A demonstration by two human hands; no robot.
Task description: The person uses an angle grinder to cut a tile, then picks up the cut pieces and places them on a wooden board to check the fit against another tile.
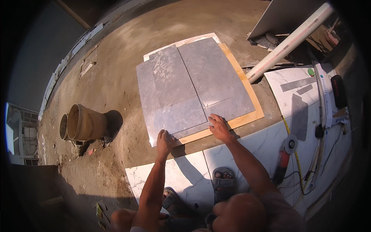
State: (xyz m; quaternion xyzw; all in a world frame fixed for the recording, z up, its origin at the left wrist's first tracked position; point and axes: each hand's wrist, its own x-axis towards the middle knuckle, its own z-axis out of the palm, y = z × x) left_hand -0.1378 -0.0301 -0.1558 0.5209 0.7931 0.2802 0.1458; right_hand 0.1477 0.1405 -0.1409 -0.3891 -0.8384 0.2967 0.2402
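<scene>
Two grey stone-look tiles lie side by side, the left tile (170, 92) dusted with pale smears and the right tile (220, 77) carrying a thin scratch-like line near its front. A dark, narrow gap runs between them. My left hand (165, 142) is curled around the near edge of the left tile, its fingertips partly hidden. At the near end of the gap, my right hand (219, 127) rests with fingers spread on the right tile's front corner. Below the grey tiles, a yellowish board (253, 110) sticks out on the right and front.
White marble-look tiles (185, 170) lie under my feet. To the right are an angle grinder (285, 156), a yellow tape (295, 154), grey tile offcuts (299, 116) and a black case (338, 91). A pale pipe (290, 42) slants behind. Dirty buckets (87, 123) lie on the left.
</scene>
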